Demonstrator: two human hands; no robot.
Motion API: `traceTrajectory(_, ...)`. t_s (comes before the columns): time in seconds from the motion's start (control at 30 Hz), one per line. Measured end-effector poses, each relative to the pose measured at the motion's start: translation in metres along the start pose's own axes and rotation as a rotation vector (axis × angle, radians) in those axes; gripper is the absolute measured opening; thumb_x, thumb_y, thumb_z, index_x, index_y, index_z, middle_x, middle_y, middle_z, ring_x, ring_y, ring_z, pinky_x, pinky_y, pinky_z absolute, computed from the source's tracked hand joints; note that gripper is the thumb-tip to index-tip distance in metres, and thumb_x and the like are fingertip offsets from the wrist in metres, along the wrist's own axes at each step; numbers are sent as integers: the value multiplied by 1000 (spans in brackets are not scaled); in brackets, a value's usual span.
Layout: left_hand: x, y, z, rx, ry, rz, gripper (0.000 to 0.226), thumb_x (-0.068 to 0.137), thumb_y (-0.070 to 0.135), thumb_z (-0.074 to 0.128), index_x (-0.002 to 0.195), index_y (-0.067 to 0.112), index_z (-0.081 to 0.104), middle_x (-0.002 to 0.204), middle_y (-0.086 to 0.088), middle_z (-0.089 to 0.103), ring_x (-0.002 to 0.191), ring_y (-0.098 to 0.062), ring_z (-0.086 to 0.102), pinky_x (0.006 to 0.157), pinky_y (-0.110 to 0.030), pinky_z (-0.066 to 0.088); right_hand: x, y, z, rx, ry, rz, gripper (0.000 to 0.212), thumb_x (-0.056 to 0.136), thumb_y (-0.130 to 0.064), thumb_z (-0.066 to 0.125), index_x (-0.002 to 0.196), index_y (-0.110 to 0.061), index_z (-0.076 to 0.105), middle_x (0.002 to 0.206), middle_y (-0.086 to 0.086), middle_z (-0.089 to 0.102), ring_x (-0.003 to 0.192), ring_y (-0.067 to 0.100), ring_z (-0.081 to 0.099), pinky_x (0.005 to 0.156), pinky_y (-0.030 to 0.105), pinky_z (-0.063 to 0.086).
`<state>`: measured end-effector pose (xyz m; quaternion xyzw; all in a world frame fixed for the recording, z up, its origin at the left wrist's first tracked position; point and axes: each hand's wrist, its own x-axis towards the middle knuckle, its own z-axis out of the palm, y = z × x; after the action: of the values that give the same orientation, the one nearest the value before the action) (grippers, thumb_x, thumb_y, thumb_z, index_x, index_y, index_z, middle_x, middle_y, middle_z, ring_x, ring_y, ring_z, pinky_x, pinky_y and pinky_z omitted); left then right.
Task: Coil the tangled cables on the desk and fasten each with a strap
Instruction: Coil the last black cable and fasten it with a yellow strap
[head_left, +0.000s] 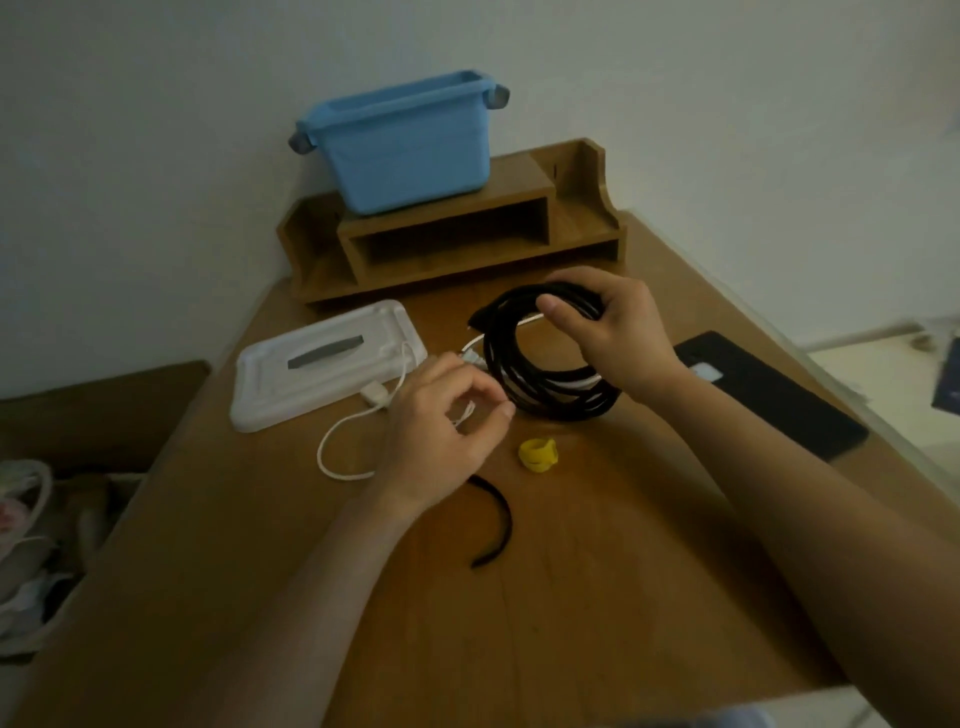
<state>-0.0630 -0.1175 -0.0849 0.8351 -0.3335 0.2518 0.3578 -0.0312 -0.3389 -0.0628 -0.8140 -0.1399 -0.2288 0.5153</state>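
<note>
Fingers of the right hand (608, 332) curl round the far side of a coiled black cable (545, 389), holding it tilted near the middle of the brown wooden desk (571, 597). The left hand (447, 421) pinches a thin white cable (332, 447) between thumb and forefinger just beside the coil's near-left side. This cable loops toward the desk's left edge and over a white plastic tray (291, 384). A small yellow rolled strap (538, 455) lies just in front of the coil, and a curved black strap (498, 525) lies nearer the front edge.
</note>
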Motion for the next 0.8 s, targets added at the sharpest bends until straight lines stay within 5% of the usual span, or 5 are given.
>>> traceTrajectory(0.1,1,4,7,-36,-339,-100,17,85,40,77,95,28,72,95,18,59,90,-5,59,73,-19,49,3,6,1,54,41,50,22,99,-32,64,119,-22,70,85,-20,67,74,-10,62,62,10,47)
traceTrajectory(0.23,-6,1,20,40,-482,-134,15,84,38,80,91,27,73,99,15,58,90,-1,57,76,-26,51,-3,11,1,105,65,98,20,100,-33,64,117,-26,70,74,-28,66,68,-10,60,59,10,45)
traceTrajectory(0.37,-6,3,14,-118,-328,-244,14,82,35,81,78,27,69,107,16,60,97,0,59,79,-13,48,-9,12,3,205,88,134,27,100,-31,63,125,-20,67,72,-14,64,59,4,59,55,21,48)
traceTrajectory(0.53,-3,10,2,-489,-169,-456,29,84,39,71,86,10,71,84,-1,75,77,-15,71,72,-29,57,-14,9,1,267,5,163,26,101,-27,62,127,-23,64,72,0,63,61,13,59,61,26,53)
traceTrajectory(0.8,5,7,-21,-765,193,-479,44,107,35,40,93,17,77,77,-1,63,68,-14,53,55,-24,38,-17,-19,-2,284,-158,106,16,101,-25,61,115,-26,68,65,-7,57,55,11,50,54,26,44)
